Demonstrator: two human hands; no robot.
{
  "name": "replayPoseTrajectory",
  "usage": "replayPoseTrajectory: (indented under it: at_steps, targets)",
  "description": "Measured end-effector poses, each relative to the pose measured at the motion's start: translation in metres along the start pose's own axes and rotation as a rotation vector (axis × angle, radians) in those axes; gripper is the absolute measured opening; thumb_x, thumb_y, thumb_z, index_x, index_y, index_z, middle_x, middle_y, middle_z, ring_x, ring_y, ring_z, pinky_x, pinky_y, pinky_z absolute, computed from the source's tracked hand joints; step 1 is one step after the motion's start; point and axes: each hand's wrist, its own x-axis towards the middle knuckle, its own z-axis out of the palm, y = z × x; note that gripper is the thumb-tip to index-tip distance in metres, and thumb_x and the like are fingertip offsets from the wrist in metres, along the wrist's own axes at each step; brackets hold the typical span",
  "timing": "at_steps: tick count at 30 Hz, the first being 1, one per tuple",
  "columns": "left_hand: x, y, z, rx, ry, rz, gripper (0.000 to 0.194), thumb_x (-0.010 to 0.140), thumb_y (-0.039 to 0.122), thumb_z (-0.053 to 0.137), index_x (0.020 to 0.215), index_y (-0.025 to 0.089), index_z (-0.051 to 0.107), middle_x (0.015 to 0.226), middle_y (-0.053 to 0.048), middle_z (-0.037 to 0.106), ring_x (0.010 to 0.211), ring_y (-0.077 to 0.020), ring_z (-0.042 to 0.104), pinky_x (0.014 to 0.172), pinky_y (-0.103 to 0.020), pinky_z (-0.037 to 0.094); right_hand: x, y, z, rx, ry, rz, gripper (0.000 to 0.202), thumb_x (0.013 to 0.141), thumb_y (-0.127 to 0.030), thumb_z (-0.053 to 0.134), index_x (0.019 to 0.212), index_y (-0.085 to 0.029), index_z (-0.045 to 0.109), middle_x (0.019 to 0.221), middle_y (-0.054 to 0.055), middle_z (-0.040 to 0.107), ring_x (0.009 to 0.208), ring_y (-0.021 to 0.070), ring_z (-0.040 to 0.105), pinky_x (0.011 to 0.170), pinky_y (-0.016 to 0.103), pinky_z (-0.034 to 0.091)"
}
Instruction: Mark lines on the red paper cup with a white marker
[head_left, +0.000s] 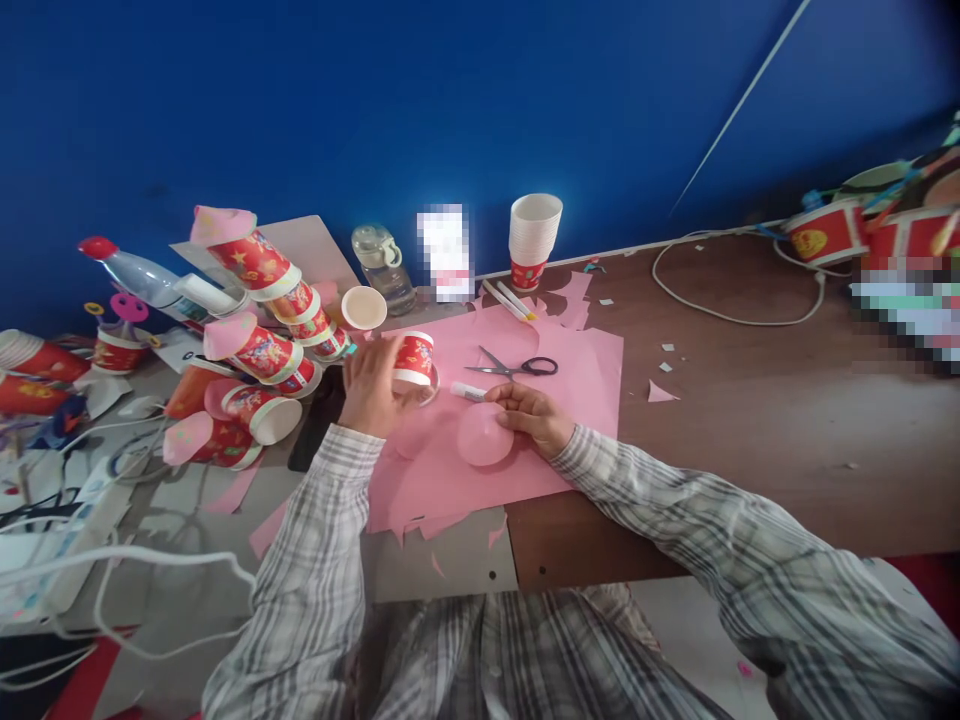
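Over the pink paper sheet (581, 400) at the middle of the worktop (757, 440), you have both hands at work. Your left hand (373, 388) is closed around the left side of a red printed paper cup (414, 358), towards the sheet's left part. With your right hand (534, 415), you pinch the right edge of a round pink paper piece (480, 440), thumb and fingers together on it. Just beyond that piece is a white tube (468, 392), its right end by your fingertips; you cannot tell whether they touch. Farther away on the sheet, black-handled scissors (536, 367) lie with their blades parted. Near the blue wall (465, 90) stand a stack of paper cups (535, 235) and, left of it, a clear water bottle (384, 275). On your left, pink-topped cup stacks (259, 350) lean and lie together.
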Motion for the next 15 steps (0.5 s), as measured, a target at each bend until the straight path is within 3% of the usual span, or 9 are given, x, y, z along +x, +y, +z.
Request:
replayPoseTrajectory:
  at_steps: [1,3,7,10,13,15]
  targets:
    - [0.000,0.001,0.004,-0.030,-0.067,0.047,0.067,0.069,0.055,0.062,0.123,0.021,0.041,0.134,-0.012,0.040,0.127,-0.0325,0.033,0.110,-0.049,0.022,0.000,0.000,0.000,-0.003,0.003,0.000,0.042,0.048,-0.024,0.079,0.085,-0.015,0.062,0.068,0.002,0.062,0.055,0.0115,0.053,0.047,0.020,0.039]
    - [0.000,0.004,0.011,-0.107,-0.072,0.028,0.055,0.072,0.049,0.060,0.116,0.018,0.047,0.135,-0.013,0.037,0.125,-0.0302,0.036,0.108,-0.046,0.029,0.000,0.000,0.000,-0.010,0.017,-0.005,0.041,0.049,-0.024,0.078,0.086,-0.015,0.061,0.067,0.002,0.061,0.053,0.0108,0.051,0.045,0.020,0.037]
    - [0.005,0.007,0.022,-0.312,0.141,-0.144,0.040,0.065,0.031,0.069,0.098,0.016,0.053,0.122,-0.011,0.046,0.119,-0.0258,0.041,0.108,-0.041,0.032,0.000,0.000,0.000,-0.027,0.008,-0.007,0.041,0.051,-0.023,0.077,0.087,-0.014,0.061,0.066,0.002,0.061,0.052,0.0099,0.049,0.045,0.019,0.037]
    - [0.008,0.003,0.020,-0.373,0.246,-0.247,0.045,0.064,0.033,0.069,0.101,0.014,0.050,0.117,-0.013,0.048,0.115,-0.0267,0.043,0.106,-0.044,0.033,0.001,0.000,-0.001,-0.012,0.004,-0.018,0.041,0.050,-0.022,0.077,0.086,-0.014,0.061,0.068,0.002,0.061,0.056,0.0109,0.052,0.049,0.020,0.041]
    - [0.007,0.000,0.009,-0.493,0.312,-0.334,0.048,0.076,0.046,0.051,0.111,0.014,0.042,0.118,-0.014,0.048,0.109,-0.0260,0.049,0.095,-0.047,0.044,0.002,-0.001,-0.003,0.003,0.008,-0.024,0.043,0.049,-0.023,0.078,0.087,-0.014,0.060,0.070,0.003,0.062,0.060,0.0120,0.055,0.052,0.021,0.043]
    - [0.004,0.002,0.000,-0.652,0.264,-0.351,0.048,0.085,0.050,0.027,0.115,0.015,0.038,0.115,-0.013,0.053,0.104,-0.0236,0.055,0.083,-0.044,0.052,0.002,-0.003,-0.004,-0.006,0.014,-0.042,0.043,0.049,-0.024,0.077,0.087,-0.014,0.060,0.068,0.002,0.061,0.056,0.0108,0.053,0.048,0.019,0.040]
